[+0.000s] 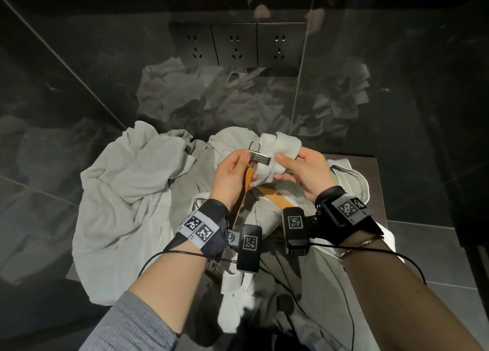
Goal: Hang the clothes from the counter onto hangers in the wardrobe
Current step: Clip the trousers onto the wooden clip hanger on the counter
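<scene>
A wooden hanger (275,196) with a metal clip (260,158) lies over a pile of pale clothes on the counter. My left hand (232,172) pinches the metal clip at its left end. My right hand (301,170) grips a bunched white garment (275,149) right beside the clip, its edge against the clip's jaw. A large pale grey-green garment (127,197) lies spread to the left. Another pale garment (349,176) lies under my right wrist.
The dark counter (370,170) shows at the right, its edge near my right wrist. A glossy black wall behind carries three power sockets (235,46) and mirrors the clothes. Black cables run from my wrist bands across the pile.
</scene>
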`<move>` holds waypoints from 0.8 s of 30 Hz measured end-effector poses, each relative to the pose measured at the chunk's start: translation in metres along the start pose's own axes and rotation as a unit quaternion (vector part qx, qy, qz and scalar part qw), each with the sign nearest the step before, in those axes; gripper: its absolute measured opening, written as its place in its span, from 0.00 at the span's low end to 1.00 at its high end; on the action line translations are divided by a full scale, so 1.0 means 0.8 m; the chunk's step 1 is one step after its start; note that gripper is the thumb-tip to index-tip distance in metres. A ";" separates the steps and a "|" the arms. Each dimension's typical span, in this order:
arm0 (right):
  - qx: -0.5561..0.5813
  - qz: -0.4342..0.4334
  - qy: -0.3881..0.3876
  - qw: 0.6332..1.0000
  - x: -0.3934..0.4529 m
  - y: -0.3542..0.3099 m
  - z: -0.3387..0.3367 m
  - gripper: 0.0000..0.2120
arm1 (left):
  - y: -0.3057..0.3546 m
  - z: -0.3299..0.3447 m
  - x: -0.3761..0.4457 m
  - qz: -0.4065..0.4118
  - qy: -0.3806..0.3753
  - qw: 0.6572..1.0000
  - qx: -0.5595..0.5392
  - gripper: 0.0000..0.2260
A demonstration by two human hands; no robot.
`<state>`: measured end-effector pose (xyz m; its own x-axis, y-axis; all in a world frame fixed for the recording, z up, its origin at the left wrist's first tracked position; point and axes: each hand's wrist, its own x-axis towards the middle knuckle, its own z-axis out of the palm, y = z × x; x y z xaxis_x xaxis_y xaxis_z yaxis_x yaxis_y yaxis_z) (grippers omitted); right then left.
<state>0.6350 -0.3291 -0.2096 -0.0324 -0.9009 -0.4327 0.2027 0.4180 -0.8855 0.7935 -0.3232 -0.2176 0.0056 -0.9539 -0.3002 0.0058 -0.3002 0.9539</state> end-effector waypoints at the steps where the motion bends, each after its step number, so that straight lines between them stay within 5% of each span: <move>1: 0.009 0.008 0.002 1.000 0.000 0.001 -0.003 0.10 | -0.001 0.004 0.002 0.003 0.000 1.000 0.005 0.09; 11: 0.107 0.061 -0.005 0.992 0.006 0.007 -0.037 0.06 | -0.023 0.053 0.019 0.024 -0.003 0.999 0.045 0.11; 24: 0.100 0.060 -0.015 0.993 0.002 -0.027 -0.043 0.07 | 0.006 0.070 0.012 0.095 0.026 0.985 0.142 0.09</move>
<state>0.5969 -0.3354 -0.1973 0.0318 -0.8507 -0.5247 0.3934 0.4932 -0.7759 0.7379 -0.3340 -0.2154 0.0303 -0.9937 -0.1082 -0.2794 -0.1124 0.9536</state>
